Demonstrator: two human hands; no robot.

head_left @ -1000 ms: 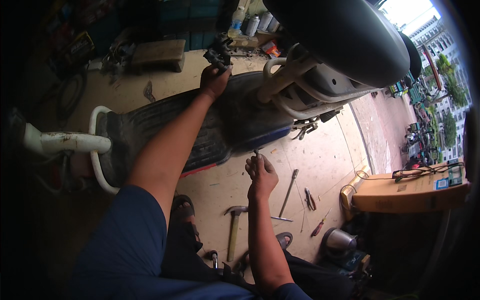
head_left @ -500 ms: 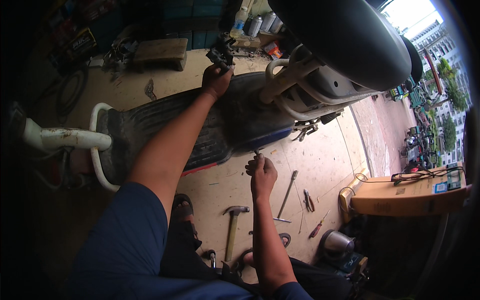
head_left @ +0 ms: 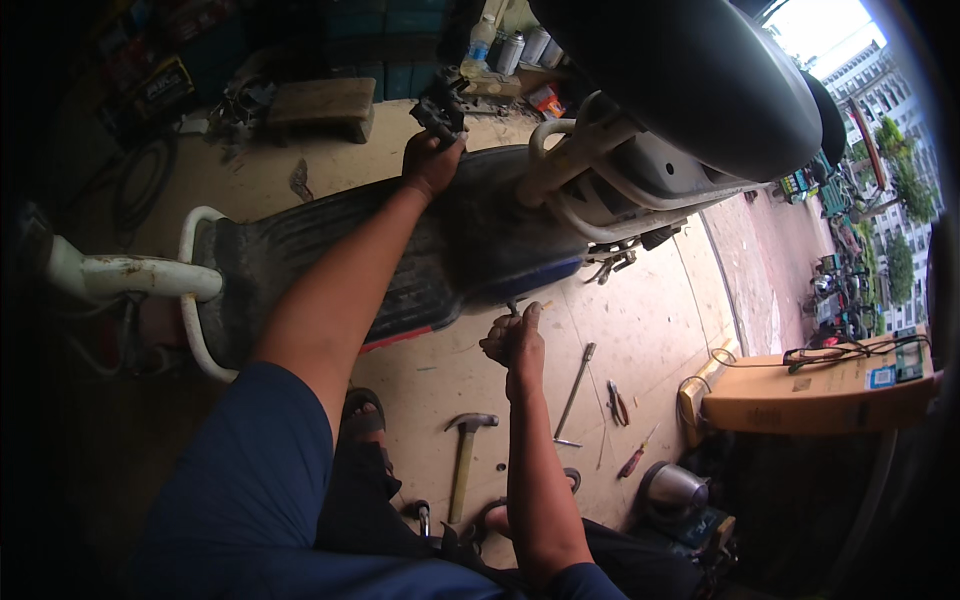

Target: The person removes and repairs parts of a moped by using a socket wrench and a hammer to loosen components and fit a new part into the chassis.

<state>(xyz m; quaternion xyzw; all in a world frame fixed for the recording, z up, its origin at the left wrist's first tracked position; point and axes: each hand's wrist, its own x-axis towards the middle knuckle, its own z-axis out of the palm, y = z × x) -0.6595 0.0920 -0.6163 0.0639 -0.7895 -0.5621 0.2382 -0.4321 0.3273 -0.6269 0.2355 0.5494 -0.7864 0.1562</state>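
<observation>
An electric scooter lies across my view, with a dark ribbed footboard (head_left: 280, 250), a white tube frame (head_left: 120, 277) and a black seat (head_left: 680, 90). My left hand (head_left: 428, 160) grips a black mechanical part (head_left: 438, 105) above the footboard's far edge. My right hand (head_left: 515, 340) is closed at the footboard's near lower edge on a small dark item (head_left: 514, 308), too small to name. On the floor below lie a claw hammer (head_left: 463, 460), a long T-handled wrench (head_left: 574, 395), pliers (head_left: 617, 402) and a screwdriver (head_left: 637, 452).
A wooden stool (head_left: 320, 105), bottle (head_left: 483, 42) and spray cans (head_left: 510, 52) stand behind the scooter. A cardboard box (head_left: 800, 395) with cables and a steel container (head_left: 672, 485) are at right. Outside, parked two-wheelers (head_left: 830, 290) line the pavement. My sandalled feet are below.
My right hand has rotated at the footboard edge, its thumb now pointing upward and fingers curled leftward. My left hand with the black part has shifted very slightly.
</observation>
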